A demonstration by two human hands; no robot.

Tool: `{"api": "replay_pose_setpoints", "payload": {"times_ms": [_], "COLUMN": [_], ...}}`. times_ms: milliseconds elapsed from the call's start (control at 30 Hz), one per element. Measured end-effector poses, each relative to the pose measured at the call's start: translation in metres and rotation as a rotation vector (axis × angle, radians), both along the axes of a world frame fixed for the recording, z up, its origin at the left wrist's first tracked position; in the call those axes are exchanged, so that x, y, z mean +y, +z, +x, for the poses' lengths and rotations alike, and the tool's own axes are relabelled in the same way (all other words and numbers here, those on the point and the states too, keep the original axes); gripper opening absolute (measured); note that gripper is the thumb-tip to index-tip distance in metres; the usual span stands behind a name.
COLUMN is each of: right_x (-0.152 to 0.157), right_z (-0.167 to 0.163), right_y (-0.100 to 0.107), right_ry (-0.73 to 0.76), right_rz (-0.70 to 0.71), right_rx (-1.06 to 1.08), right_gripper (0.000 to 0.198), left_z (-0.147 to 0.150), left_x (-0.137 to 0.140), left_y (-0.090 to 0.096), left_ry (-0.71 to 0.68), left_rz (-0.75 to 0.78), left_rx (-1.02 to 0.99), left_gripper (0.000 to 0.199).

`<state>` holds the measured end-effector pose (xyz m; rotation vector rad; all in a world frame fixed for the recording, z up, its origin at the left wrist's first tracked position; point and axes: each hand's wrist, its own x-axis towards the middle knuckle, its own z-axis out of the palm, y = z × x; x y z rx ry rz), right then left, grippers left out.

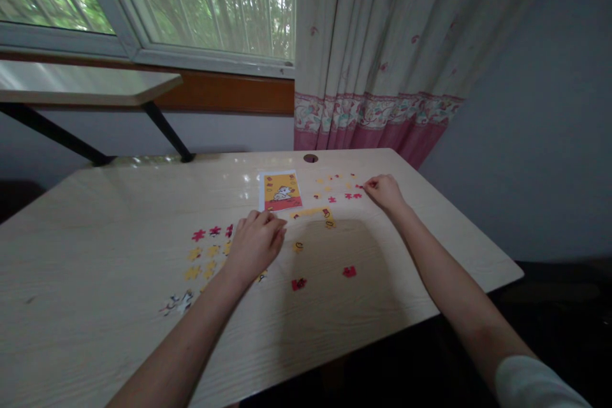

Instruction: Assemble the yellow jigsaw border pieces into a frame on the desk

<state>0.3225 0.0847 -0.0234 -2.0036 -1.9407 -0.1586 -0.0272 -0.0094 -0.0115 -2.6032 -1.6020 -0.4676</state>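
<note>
My left hand (257, 243) rests over the middle of the table with curled fingers. Whatever its fingertips hold, if anything, is hidden. Just beyond it lies a picture card (282, 192) with a white animal on yellow and red. Right of its fingertips runs a joined strip of yellow puzzle pieces (313, 211). At the far right, my right hand (384, 191) is closed in a pinch at a small red puzzle piece (359, 187). Loose yellow and red pieces are scattered left of that hand, among them a red puzzle piece (331, 199).
Rows of red puzzle pieces (198, 235), yellow puzzle pieces (192, 273) and white puzzle pieces (180, 301) lie left of my left arm. Two red pieces, one a corner-like piece (349, 271), lie nearer me. A raised shelf (90, 86) stands at the back left, a curtain (373, 70) behind.
</note>
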Motion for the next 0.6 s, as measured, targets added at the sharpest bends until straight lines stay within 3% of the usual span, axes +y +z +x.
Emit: {"api": "replay_pose_setpoints", "payload": {"times_ms": [200, 600], "right_x": [0.013, 0.063], "right_z": [-0.007, -0.03], "right_y": [0.005, 0.017], "right_ry": [-0.013, 0.193], "right_rz": [-0.012, -0.159], "right_rx": [0.026, 0.073], "right_gripper": [0.024, 0.023], "left_z": [0.0, 0.0], "left_x": [-0.001, -0.003], "left_y": [0.002, 0.003], "left_ry": [0.02, 0.011], "left_rz": [0.003, 0.015], "left_rx": [0.002, -0.049], "left_gripper": [0.028, 0.024]}}
